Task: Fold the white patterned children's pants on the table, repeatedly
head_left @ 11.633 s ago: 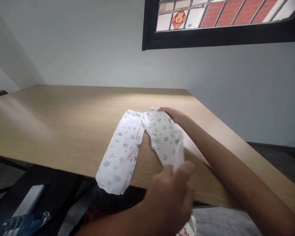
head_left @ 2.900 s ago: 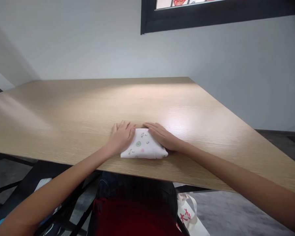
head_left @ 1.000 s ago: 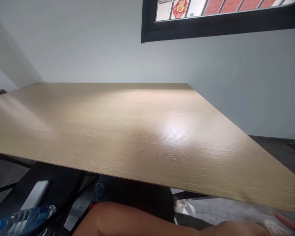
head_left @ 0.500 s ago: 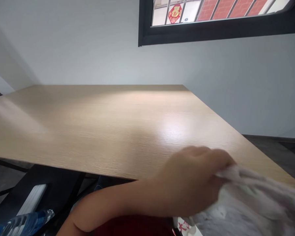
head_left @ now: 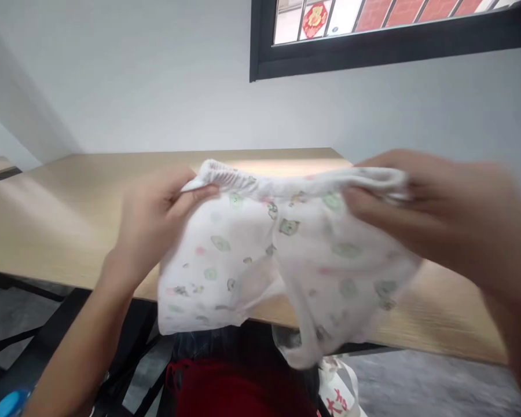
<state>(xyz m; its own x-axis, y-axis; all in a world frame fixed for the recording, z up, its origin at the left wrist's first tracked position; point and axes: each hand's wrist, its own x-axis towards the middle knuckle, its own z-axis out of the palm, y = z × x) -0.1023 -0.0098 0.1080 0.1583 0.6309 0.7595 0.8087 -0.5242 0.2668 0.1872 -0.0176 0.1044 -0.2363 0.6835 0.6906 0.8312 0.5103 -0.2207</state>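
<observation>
A pair of white shorts (head_left: pixel 252 243) with a green and pink print hangs spread in front of me, its elastic waistband at the top. My left hand (head_left: pixel 156 211) pinches one end of the waistband between thumb and fingers. At the other end, my right hand (head_left: pixel 425 208) grips the waistband, somewhat blurred by motion. Both legs of the shorts dangle below, over the near edge of the wooden table (head_left: pixel 91 231). The right leg of the garment is twisted and blurred.
Behind the table stand a pale wall (head_left: pixel 156 75) and a dark window frame (head_left: pixel 373 49). A black bench (head_left: pixel 56 341) and a blue bottle cap (head_left: pixel 11 402) are low on the left. Below the table edge sits a white bag (head_left: pixel 338 388) with red writing.
The cloth at the lower right has come up to the centre and is now stretched out as shorts. Both hands now hold its waistband; earlier one arm reached across to the right.
</observation>
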